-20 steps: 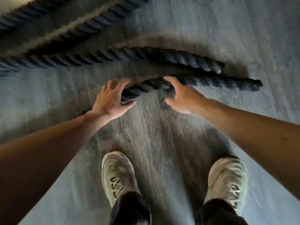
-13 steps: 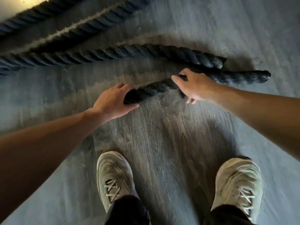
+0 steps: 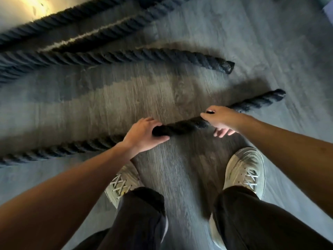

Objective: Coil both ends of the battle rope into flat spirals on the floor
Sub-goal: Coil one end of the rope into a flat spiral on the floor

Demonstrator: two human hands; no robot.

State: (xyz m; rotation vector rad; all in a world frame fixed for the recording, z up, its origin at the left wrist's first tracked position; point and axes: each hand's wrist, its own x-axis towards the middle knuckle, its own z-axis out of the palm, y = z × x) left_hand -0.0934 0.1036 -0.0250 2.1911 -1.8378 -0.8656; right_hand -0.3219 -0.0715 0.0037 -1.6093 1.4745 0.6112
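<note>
A thick black twisted battle rope lies in several runs on the grey wood floor. The near run [image 3: 182, 126] is lifted off the floor between my hands; its free end [image 3: 275, 95] points right. My left hand [image 3: 144, 135] grips it from above, with the rope trailing left along the floor [image 3: 59, 150]. My right hand [image 3: 220, 120] holds it further along, fingers curled under. The other rope end [image 3: 226, 66] rests on the floor beyond, its run [image 3: 108, 57] stretching left.
Two more rope runs [image 3: 75, 24] cross the top left, near a bright sunlit patch [image 3: 21, 8]. My two pale sneakers [image 3: 246, 170] stand just behind the held rope. Grey wood floor [image 3: 270, 42] spreads to the right.
Both hands closed on the near rope run, lifted it, and drew it toward my feet. Its free end swung away from the other end, and the view tilted down.
</note>
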